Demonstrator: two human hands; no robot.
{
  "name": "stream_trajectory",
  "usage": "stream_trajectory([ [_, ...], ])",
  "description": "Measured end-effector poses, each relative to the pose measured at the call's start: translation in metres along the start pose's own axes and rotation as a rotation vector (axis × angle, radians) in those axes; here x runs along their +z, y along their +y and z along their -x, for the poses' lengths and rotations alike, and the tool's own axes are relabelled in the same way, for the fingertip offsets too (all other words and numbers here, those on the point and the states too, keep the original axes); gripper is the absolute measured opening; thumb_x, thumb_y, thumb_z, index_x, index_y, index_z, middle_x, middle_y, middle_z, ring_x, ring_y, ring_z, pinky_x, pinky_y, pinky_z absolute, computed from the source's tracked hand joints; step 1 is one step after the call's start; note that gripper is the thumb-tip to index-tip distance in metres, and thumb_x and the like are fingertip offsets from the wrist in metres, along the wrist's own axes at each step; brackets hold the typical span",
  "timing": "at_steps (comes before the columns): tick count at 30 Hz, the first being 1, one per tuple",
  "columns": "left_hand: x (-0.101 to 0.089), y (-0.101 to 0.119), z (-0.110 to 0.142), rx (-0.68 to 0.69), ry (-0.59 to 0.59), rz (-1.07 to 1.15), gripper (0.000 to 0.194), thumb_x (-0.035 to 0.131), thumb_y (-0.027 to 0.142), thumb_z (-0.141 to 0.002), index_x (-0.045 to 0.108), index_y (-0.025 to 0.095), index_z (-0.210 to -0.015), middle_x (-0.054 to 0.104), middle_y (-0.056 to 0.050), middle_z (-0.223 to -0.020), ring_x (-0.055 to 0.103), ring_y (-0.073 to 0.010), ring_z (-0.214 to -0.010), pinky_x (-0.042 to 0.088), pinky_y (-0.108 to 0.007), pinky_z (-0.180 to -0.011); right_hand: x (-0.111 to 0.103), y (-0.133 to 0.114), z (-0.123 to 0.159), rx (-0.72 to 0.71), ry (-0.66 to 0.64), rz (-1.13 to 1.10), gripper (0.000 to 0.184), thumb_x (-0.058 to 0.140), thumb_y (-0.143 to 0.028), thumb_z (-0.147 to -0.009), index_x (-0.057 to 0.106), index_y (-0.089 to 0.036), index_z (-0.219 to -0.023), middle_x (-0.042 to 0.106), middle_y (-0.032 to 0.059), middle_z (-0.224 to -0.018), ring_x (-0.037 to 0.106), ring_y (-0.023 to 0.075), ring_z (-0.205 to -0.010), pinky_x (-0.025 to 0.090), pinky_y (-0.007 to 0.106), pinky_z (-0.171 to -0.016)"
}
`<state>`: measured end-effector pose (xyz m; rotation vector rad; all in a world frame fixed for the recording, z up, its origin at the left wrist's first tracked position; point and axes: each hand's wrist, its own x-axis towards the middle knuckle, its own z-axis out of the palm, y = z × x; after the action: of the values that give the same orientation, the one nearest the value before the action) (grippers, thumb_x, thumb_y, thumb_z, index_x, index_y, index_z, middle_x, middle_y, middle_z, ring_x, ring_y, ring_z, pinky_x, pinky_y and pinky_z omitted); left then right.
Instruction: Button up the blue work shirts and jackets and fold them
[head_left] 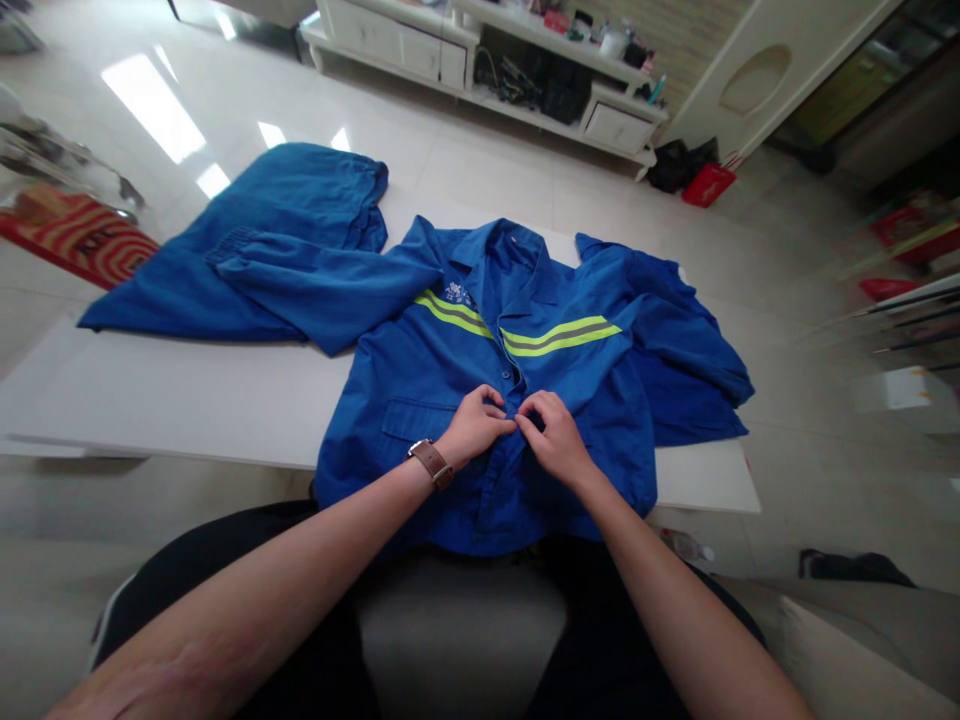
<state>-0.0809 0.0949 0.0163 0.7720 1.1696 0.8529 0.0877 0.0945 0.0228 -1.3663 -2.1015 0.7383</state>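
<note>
1. Floor (pixel 457 160) of pale glossy tile spreads around everything, with bright reflections at the upper left.
2. A long white cabinet (pixel 429 55) stands across the floor at the top of the view, small items crowded along its upper shelf.
3. The white surface (pixel 187 395) lies in front of the seated person's knees.
4. On it, at the middle, the blue work jacket (pixel 420 375) is spread front side up, collar away from the person, lower hem hanging at the near edge. Yellow-green reflective bands (pixel 559 337) cross both sides of the chest.
5. A blue garment (pixel 300 185) lies on the left, partly under one jacket sleeve.
6. Another blue garment (pixel 679 415) lies on the right, partly covered by the other sleeve.
7. A red patterned bag (pixel 82 235) sits just beside the left garment.
8. The left hand (pixel 480 420) is closed in a pinch on the jacket's front opening.
9. The right hand (pixel 553 435) pinches the same opening from the other side, fingertips meeting the left ones; the exact bit of cloth between them is hidden.
10. A brown-strapped wristwatch (pixel 433 463) circles the left wrist.
11. A small button (pixel 506 375) shows just above the fingertips.
</note>
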Motion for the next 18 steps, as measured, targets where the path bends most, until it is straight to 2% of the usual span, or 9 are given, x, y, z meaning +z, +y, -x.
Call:
stream_trajectory([
  [6, -0.003, 0.003, -0.002, -0.055, -0.081, -0.089, 0.039, 0.073, 0.004, -0.069, 0.044, 0.021, -0.089, 0.059, 0.008, -0.055, 0.047, -0.0073, -0.045, 0.031, -0.018, -0.047, 0.002, 0.004, 0.000, 0.128, -0.008, -0.048, 0.010, 0.055, -0.022, -0.092, 0.055, -0.021, -0.082, 0.061, 0.0049, -0.090, 0.052, 0.0222, -0.098, 0.040, 0.036, -0.091],
  [9, -0.005, 0.002, -0.004, -0.049, -0.076, -0.201, 0.039, 0.074, 0.006, -0.069, 0.044, 0.022, -0.089, 0.056, 0.010, -0.053, 0.045, -0.0078, -0.045, 0.029, -0.019, -0.046, 0.003, 0.008, -0.001, 0.173, -0.023, -0.093, 0.010, 0.056, -0.024, -0.089, 0.056, -0.021, -0.080, 0.062, 0.0044, -0.091, 0.052, 0.0216, -0.098, 0.040, 0.036, -0.093],
  [14, -0.006, -0.004, -0.005, 0.082, 0.013, -0.518, 0.029, 0.074, 0.011, -0.069, 0.052, 0.020, -0.085, 0.061, 0.006, -0.059, 0.056, -0.0120, -0.054, 0.034, -0.022, -0.052, 0.014, 0.022, -0.003, 0.301, -0.049, -0.129, 0.013, 0.058, -0.024, -0.086, 0.059, -0.021, -0.073, 0.063, 0.0048, -0.093, 0.051, 0.0220, -0.101, 0.039, 0.037, -0.097],
  [18, -0.007, -0.005, -0.003, 0.134, 0.028, -0.604, 0.017, 0.070, 0.013, -0.074, 0.059, 0.019, -0.086, 0.062, 0.004, -0.063, 0.057, -0.0127, -0.059, 0.035, -0.024, -0.055, 0.022, 0.029, -0.006, 0.390, -0.076, -0.141, 0.014, 0.061, -0.026, -0.082, 0.060, -0.020, -0.070, 0.064, 0.0051, -0.091, 0.053, 0.0223, -0.101, 0.040, 0.037, -0.097],
])
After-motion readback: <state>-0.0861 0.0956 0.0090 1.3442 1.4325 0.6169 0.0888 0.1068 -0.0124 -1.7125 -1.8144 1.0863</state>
